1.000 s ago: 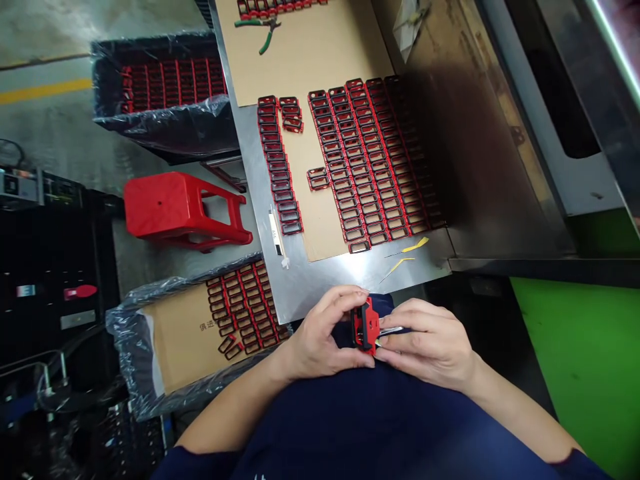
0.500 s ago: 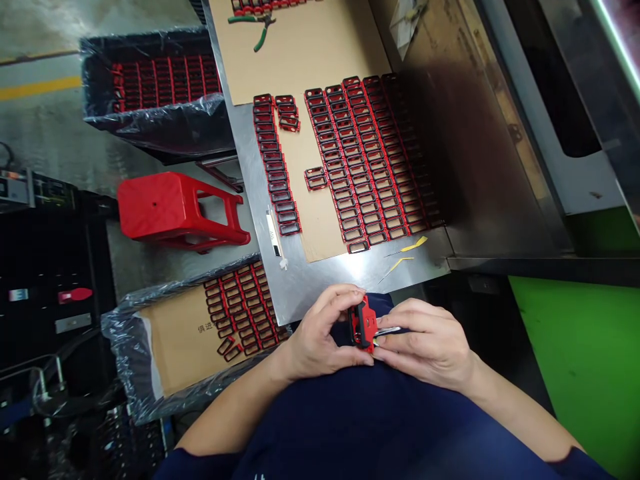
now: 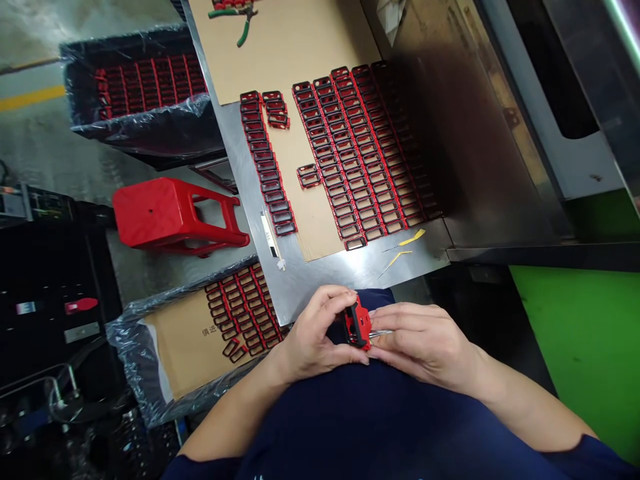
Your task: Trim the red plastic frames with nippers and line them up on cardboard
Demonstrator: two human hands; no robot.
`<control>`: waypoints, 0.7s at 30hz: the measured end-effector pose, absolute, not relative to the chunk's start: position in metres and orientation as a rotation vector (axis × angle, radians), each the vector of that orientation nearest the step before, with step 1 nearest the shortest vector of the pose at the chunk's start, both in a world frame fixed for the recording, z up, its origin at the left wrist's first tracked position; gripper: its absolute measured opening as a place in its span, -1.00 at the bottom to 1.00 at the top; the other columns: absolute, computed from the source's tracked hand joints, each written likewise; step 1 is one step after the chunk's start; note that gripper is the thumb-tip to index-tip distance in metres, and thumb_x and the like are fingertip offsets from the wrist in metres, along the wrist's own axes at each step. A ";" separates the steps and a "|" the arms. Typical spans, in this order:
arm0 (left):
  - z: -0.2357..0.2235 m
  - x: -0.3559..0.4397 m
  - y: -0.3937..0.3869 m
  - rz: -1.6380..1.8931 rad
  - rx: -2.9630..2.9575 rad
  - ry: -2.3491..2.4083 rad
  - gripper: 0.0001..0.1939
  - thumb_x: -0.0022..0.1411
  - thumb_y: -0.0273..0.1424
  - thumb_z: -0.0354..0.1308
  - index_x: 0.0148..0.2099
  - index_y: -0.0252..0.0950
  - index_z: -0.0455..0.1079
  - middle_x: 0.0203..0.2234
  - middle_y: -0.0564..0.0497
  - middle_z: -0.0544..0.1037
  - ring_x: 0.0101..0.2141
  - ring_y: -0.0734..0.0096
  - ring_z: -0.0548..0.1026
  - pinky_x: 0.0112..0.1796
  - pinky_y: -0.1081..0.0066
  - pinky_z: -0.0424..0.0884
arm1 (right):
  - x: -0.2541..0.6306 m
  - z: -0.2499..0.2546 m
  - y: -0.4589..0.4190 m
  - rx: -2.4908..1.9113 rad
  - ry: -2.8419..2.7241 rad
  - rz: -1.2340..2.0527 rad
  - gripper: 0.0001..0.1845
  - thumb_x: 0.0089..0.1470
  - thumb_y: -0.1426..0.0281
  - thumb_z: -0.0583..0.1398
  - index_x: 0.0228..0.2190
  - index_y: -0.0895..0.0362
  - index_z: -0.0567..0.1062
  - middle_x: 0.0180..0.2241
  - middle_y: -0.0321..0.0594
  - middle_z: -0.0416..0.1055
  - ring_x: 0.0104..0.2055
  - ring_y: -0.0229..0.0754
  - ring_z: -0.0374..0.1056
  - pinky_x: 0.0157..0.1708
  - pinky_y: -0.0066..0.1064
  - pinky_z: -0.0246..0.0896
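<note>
In front of my body, a red and black plastic frame (image 3: 359, 323) is gripped along its edges by my left hand (image 3: 316, 333), thumb below and fingers above. My right hand (image 3: 424, 341) pinches a slim silvery metal tool (image 3: 382, 333) against the frame's red side. Its working end is hidden, so its exact kind is unclear. Beyond my hands, many similar frames (image 3: 350, 160) lie in rows on cardboard on the metal table (image 3: 325, 283). A separate column of frames (image 3: 270, 175) runs along the table's left edge.
Two yellow-handled thin tools (image 3: 413, 238) lie near the table's front edge. A white and black marker-like stick (image 3: 269, 235) and green-handled pliers (image 3: 245, 15) are also on the table. Left of it stand a red stool (image 3: 150, 210) and plastic-lined bins (image 3: 145, 143) holding frames.
My hands and the held frame have shifted slightly left in view, and the frame has tilted a little. The tool is still at its red side. The camera view has moved slightly.
</note>
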State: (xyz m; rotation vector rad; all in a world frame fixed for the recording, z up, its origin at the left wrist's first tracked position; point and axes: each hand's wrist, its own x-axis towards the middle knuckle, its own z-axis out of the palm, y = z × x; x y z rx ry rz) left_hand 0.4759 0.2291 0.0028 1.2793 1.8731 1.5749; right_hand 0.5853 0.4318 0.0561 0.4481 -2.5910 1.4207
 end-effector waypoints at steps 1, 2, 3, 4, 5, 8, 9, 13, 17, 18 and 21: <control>0.003 0.476 0.229 1.577 1.265 1.865 -0.12 0.06 -0.07 0.40 0.35 -0.15 0.15 -0.02 -0.20 0.40 -0.03 0.16 0.49 -0.07 0.21 0.59 | 0.585 0.057 0.432 0.452 -2.595 1.423 -0.91 0.35 0.48 0.22 -0.26 0.22 0.51 -0.19 -0.10 0.55 -0.11 -0.17 0.52 0.04 -0.34 0.49; 0.003 0.476 0.229 1.584 1.248 1.856 -0.12 0.07 -0.07 0.40 0.34 -0.15 0.16 -0.01 -0.20 0.39 -0.02 0.17 0.50 -0.09 0.24 0.60 | 0.584 0.058 0.432 0.454 -2.599 1.420 -0.89 0.36 0.47 0.21 -0.27 0.21 0.49 -0.20 -0.10 0.55 -0.11 -0.17 0.52 0.04 -0.34 0.49; 0.003 0.477 0.229 1.592 1.232 1.847 -0.13 0.07 -0.08 0.40 0.34 -0.14 0.16 -0.01 -0.20 0.39 -0.02 0.17 0.50 -0.12 0.27 0.61 | 0.584 0.059 0.431 0.460 -2.604 1.413 -0.87 0.37 0.47 0.21 -0.29 0.21 0.48 -0.20 -0.10 0.54 -0.11 -0.17 0.52 0.04 -0.34 0.49; 0.003 0.477 0.229 1.600 1.219 1.836 -0.13 0.07 -0.08 0.40 0.34 -0.14 0.16 0.00 -0.20 0.39 -0.02 0.17 0.50 -0.14 0.29 0.61 | 0.584 0.060 0.431 0.468 -2.610 1.401 -0.86 0.37 0.47 0.20 -0.31 0.21 0.46 -0.21 -0.10 0.54 -0.12 -0.17 0.53 0.05 -0.34 0.49; 0.003 0.477 0.228 1.607 1.207 1.827 -0.14 0.07 -0.09 0.40 0.34 -0.14 0.17 0.00 -0.20 0.39 -0.02 0.18 0.50 -0.16 0.31 0.62 | 0.584 0.060 0.431 0.478 -2.612 1.385 -0.85 0.37 0.46 0.20 -0.31 0.21 0.45 -0.21 -0.09 0.54 -0.12 -0.17 0.53 0.05 -0.33 0.49; 0.002 0.479 0.228 1.634 1.175 1.801 -0.13 0.05 -0.09 0.42 0.33 -0.13 0.18 0.01 -0.19 0.38 -0.02 0.19 0.51 -0.17 0.33 0.62 | 0.584 0.060 0.431 0.507 -2.619 1.339 -0.84 0.38 0.46 0.19 -0.31 0.20 0.43 -0.22 -0.10 0.54 -0.13 -0.17 0.53 0.06 -0.32 0.49; 0.001 0.480 0.228 1.643 1.158 1.792 -0.13 0.04 -0.09 0.42 0.33 -0.13 0.18 0.01 -0.19 0.38 -0.02 0.19 0.51 -0.18 0.34 0.62 | 0.584 0.061 0.431 0.501 -2.611 1.341 -0.85 0.38 0.45 0.19 -0.31 0.20 0.41 -0.22 -0.10 0.54 -0.14 -0.17 0.53 0.05 -0.32 0.49; 0.000 0.481 0.227 1.658 1.098 1.775 -0.14 0.01 -0.10 0.45 0.30 -0.13 0.22 0.01 -0.19 0.40 -0.04 0.20 0.52 -0.21 0.38 0.62 | 0.583 0.060 0.430 0.462 -2.574 1.403 -0.85 0.36 0.46 0.21 -0.30 0.20 0.36 -0.21 -0.07 0.54 -0.14 -0.18 0.52 0.03 -0.34 0.50; -0.004 0.485 0.228 1.699 1.026 1.765 -0.17 0.00 -0.13 0.48 0.26 -0.13 0.26 0.01 -0.20 0.40 -0.03 0.17 0.50 -0.24 0.41 0.60 | 0.587 0.054 0.427 0.408 -2.541 1.506 -0.87 0.35 0.50 0.22 -0.28 0.17 0.36 -0.22 -0.12 0.54 -0.13 -0.16 0.53 -0.01 -0.35 0.50; -0.005 0.486 0.227 1.728 0.986 1.741 -0.18 0.01 -0.16 0.49 0.26 -0.12 0.26 0.01 -0.19 0.39 -0.02 0.18 0.50 -0.24 0.41 0.60 | 0.589 0.052 0.426 0.324 -2.519 1.561 -0.86 0.32 0.49 0.25 -0.29 0.16 0.37 -0.23 -0.14 0.55 -0.14 -0.16 0.53 -0.05 -0.38 0.51; -0.008 0.490 0.226 1.867 0.803 1.572 -0.23 0.09 -0.26 0.47 0.27 -0.05 0.21 0.11 -0.17 0.32 -0.09 0.30 0.53 -0.19 0.38 0.61 | 0.593 0.042 0.424 -0.234 -2.372 1.882 -0.78 0.25 0.38 0.35 -0.31 0.14 0.40 -0.29 -0.21 0.57 -0.25 -0.20 0.55 -0.22 -0.49 0.50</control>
